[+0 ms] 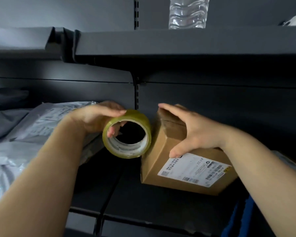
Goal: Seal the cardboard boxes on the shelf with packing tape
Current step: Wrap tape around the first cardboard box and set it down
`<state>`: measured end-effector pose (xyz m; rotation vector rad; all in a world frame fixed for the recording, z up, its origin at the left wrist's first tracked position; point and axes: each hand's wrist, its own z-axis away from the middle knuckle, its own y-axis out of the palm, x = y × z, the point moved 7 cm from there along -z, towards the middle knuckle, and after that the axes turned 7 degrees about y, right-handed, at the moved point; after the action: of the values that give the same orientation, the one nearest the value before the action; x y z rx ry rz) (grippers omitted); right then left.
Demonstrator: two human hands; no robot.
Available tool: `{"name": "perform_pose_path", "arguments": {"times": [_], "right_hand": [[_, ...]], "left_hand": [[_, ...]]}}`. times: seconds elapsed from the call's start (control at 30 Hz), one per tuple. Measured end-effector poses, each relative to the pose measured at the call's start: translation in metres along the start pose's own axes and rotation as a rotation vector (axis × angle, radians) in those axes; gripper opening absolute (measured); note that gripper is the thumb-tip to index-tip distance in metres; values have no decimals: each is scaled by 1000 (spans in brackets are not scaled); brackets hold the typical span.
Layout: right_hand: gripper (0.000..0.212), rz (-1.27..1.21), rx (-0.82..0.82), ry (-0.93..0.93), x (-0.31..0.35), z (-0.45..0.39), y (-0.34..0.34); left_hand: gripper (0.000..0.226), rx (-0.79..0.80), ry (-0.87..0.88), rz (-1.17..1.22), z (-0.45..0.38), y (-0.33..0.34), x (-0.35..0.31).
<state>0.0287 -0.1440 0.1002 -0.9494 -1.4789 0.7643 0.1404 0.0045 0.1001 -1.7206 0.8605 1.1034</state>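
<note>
From the head view, the sealing looks barely begun or only partly done. One small brown cardboard box with a white shipping label [183,161] sits at centre right of the frame on the dark grey metal shelf [126,194]. Glossy tape seems to cover its top flaps already, though I cannot tell whether a fresh strip is going on.

The left hand [99,117] grips one roll of clear yellowish packing tape [126,134], fingers hooked through the core, thumb over the outer rim; the roll sits at frame centre, touching the box's left edge. The right hand [193,129] is spread flat, pressing down on the box top, thumb on the front face.

I count one box, one roll, several grey plastic mailer bags [24,134] at left, and one clear water bottle [188,12] on the upper shelf. Any other boxes are out of sight.
</note>
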Motion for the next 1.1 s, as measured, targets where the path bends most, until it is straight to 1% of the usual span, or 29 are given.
{"name": "perform_pose_path", "arguments": {"times": [0.1, 0.13, 0.17, 0.2, 0.27, 0.4, 0.43, 0.6, 0.73, 0.8, 0.9, 1.0, 1.1], "right_hand": [[115, -312, -93, -59, -2, 14, -21], [112, -395, -97, -88, -4, 18, -24], [111, -459, -93, -124, -4, 22, -25], [111, -522, -94, -161, -5, 24, -25], [109, -618, -120, -215, -6, 25, -23], [105, -781, -205, -262, -19, 29, -29], [105, -812, -215, -261, -23, 31, -30], [98, -872, -283, -275, -35, 35, -27], [99, -912, -321, -277, -45, 40, -26], [99, -924, -348, -260, -52, 42, -26], [97, -913, -349, -187, -69, 47, -27], [98, -829, -282, -52, -84, 48, -32], [104, -809, -194, 40, -95, 47, -35]], "left_hand": [[59, -213, -144, -553, 10, -25, -24], [63, -245, -187, -666, 13, -30, -27], [67, -245, -220, -710, 15, -30, -28], [68, -226, -248, -712, 15, -27, -26], [62, -187, -289, -684, 13, -19, -22], [68, -141, -264, -570, 8, -17, -22], [66, -134, -270, -559, 8, -18, -23], [50, -70, -383, -650, -7, -2, -20], [53, -89, -452, -684, -25, 8, -9], [53, -90, -481, -691, -35, 12, -9], [51, -79, -447, -697, -51, 18, -14], [50, -99, -408, -711, -63, 21, -16], [51, -107, -413, -739, -70, 22, -14]]}}
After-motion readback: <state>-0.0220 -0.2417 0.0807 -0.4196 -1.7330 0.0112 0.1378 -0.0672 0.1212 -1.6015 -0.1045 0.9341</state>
